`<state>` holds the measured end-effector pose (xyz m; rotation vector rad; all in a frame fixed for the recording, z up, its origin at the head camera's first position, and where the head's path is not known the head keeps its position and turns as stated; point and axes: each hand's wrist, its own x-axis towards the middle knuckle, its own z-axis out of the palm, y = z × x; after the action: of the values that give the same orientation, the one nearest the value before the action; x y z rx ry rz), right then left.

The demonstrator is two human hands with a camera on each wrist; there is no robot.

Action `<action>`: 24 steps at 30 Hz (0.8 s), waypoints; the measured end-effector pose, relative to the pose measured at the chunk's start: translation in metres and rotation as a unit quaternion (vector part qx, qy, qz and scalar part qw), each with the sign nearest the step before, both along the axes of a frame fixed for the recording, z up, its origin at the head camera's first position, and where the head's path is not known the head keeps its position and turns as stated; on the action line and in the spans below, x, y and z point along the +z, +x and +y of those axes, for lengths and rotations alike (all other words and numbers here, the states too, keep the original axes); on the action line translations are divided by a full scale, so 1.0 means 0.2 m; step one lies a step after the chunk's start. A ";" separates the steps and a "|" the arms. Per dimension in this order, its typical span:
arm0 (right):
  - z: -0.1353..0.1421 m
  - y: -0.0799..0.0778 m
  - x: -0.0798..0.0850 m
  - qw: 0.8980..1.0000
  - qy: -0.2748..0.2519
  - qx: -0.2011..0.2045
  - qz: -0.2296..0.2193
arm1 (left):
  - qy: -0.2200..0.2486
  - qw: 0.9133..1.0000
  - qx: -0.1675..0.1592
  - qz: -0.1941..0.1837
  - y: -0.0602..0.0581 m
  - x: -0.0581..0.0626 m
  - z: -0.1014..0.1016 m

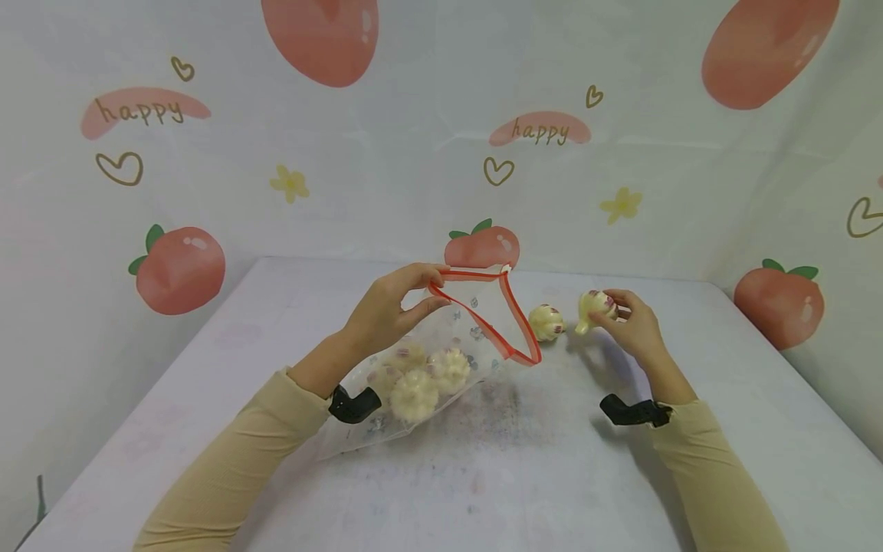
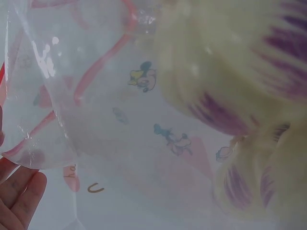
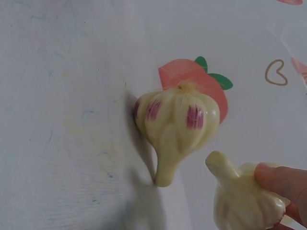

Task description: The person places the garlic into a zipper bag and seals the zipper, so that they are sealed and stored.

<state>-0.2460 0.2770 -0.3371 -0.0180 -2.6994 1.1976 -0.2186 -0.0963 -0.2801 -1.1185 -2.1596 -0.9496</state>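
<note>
My left hand (image 1: 386, 307) pinches the rim of a clear zip bag (image 1: 476, 330) with a red-edged mouth, which gapes toward the right. Inside the bag lie several cream garlic bulbs (image 1: 414, 395) with purple streaks; they loom large in the left wrist view, where the left fingers (image 2: 29, 194) show at the bag's edge. My right hand (image 1: 638, 330) holds another garlic bulb (image 1: 595, 309) above the table, its stem pointing down to the left. One loose bulb (image 1: 547, 323) lies on the table between the bag's mouth and the right hand, fully visible in the right wrist view.
The pale table (image 1: 483, 491) runs back to a white backdrop (image 1: 414, 169) printed with peaches, hearts and "happy" lettering. Each wrist wears a black camera mount (image 1: 355, 405). A thin dark object (image 1: 40, 497) shows at the table's left edge.
</note>
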 end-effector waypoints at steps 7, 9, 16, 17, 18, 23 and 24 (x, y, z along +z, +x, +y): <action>-0.01 0.02 0.02 1.000 -0.014 0.004 0.009 | 0.001 1.000 0.000 0.000 0.00 0.00 0.00; -0.01 0.02 0.03 1.000 -0.013 0.004 0.013 | 0.001 1.000 0.000 -0.001 0.00 0.00 0.00; -0.02 0.02 0.04 1.000 -0.019 0.007 0.024 | 0.002 1.000 0.000 0.000 0.00 0.00 0.00; -0.02 0.03 0.04 0.999 -0.020 0.008 0.025 | 0.003 1.000 -0.001 0.000 0.00 0.00 0.00; -0.02 0.03 0.04 0.999 -0.020 0.010 0.028 | 0.004 1.000 -0.002 0.000 0.00 0.00 0.00; -0.03 0.03 0.06 0.999 -0.023 0.020 0.044 | 0.003 1.000 -0.002 -0.001 0.00 0.00 0.00; -0.04 0.03 0.06 0.998 -0.024 0.021 0.047 | 0.002 1.000 -0.002 -0.001 0.00 0.00 0.00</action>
<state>-0.2399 0.2696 -0.3248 0.0878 -2.6021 1.2432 -0.2194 -0.0961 -0.2808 -1.1212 -2.1577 -0.9571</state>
